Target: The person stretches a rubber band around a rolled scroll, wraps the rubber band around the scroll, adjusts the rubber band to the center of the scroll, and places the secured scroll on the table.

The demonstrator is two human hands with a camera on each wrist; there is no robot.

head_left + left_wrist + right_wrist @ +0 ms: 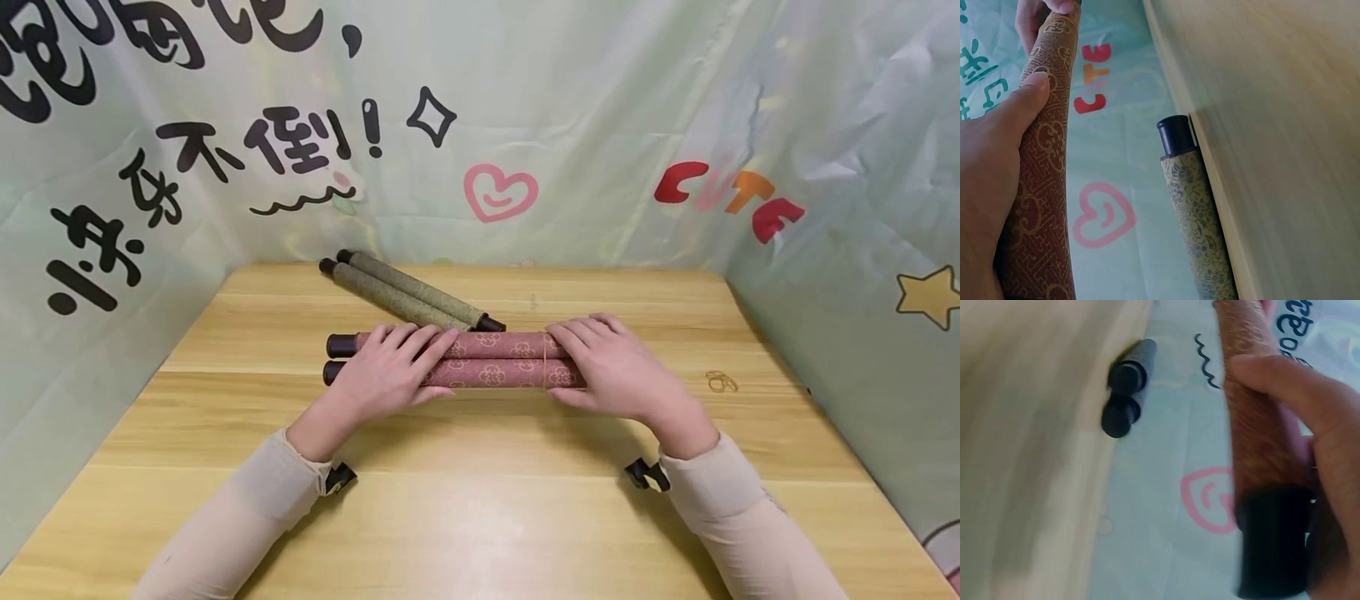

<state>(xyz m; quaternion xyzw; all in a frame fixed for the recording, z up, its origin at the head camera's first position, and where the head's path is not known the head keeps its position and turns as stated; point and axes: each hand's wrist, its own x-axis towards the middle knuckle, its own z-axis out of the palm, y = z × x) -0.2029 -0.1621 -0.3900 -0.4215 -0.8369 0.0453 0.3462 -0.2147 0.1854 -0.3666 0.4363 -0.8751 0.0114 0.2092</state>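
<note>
A pair of red scrolls point(491, 373) with gold flower patterns and black end knobs lies side by side across both hands. My left hand point(393, 367) grips them near the left end, fingers over the top and thumb along the near side. At the other end my right hand point(615, 367) grips them the same way, covering the right knobs in the head view. A thin rubber band point(545, 367) circles the pair beside the right fingers. In the right wrist view, a black knob point(1275, 544) sticks out past the right hand. Both wrist views show the scrolls raised off the table.
Behind the hands, two green patterned scrolls point(420, 286) with black knobs lie slanted on the wooden table point(480, 508). Loose rubber bands point(722, 382) lie at the right. A printed cloth point(600, 100) hangs around the table's back and sides.
</note>
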